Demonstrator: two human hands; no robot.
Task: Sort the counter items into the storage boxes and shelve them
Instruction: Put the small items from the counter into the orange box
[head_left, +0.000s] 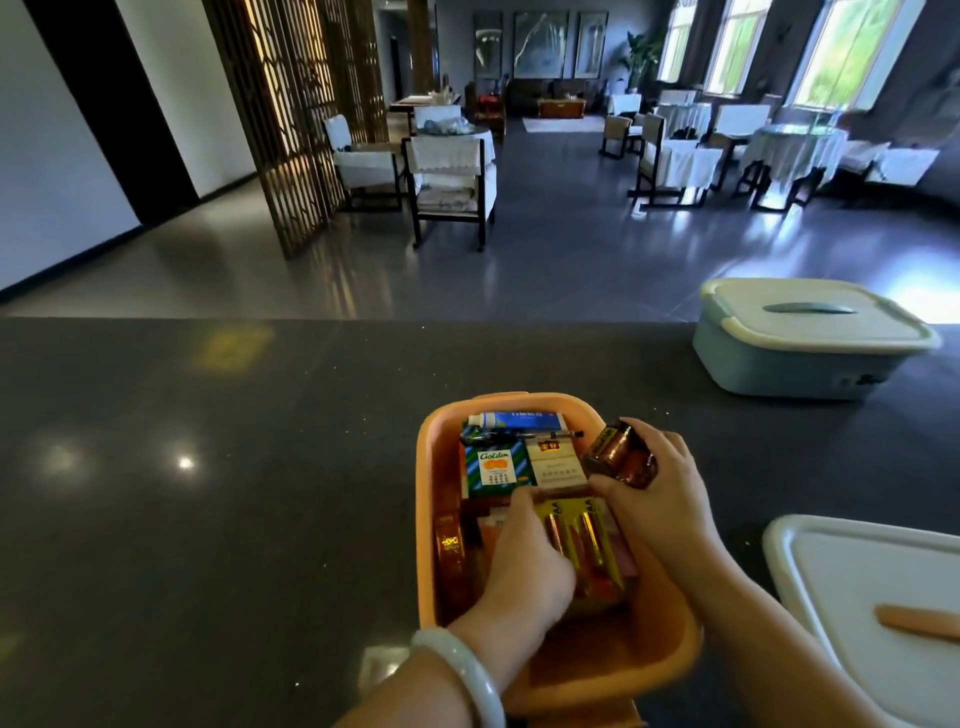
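The right hand (657, 493) curls its fingers round a shrink-wrapped pack of batteries (621, 454) over the right rim of the orange box (431, 457); the left hand (524, 561), jade bangle (470, 670) at the wrist, reaches inside with fingers on the packed items, grasp unclear, beside the yellow AA pack (582, 540); the box sits near on the dark counter (208, 493); a white lid (857, 582) lies right; a lidded blue box (800, 338) stands far right
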